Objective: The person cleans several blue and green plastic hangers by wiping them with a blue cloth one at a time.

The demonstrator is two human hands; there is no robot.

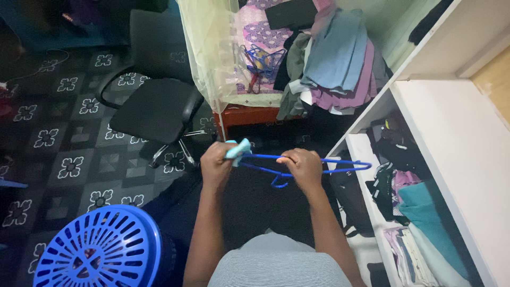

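My right hand (pixel 302 166) grips the middle of a blue plastic hanger (pixel 348 166) held level in front of me, its hook pointing down. My left hand (pixel 217 162) clasps the hanger's left end together with a small light-blue piece of cloth (pixel 238 149) that sticks out above the fingers. Both hands are raised over my lap, above dark fabric.
A black office chair (pixel 156 106) stands ahead left on the patterned floor. A bed (pixel 255 37) with piled clothes (pixel 334 58) and more blue hangers (pixel 263 61) lies ahead. A white wardrobe (pixel 451 138) with folded clothes is on my right. A blue laundry-basket lid (pixel 98 250) sits lower left.
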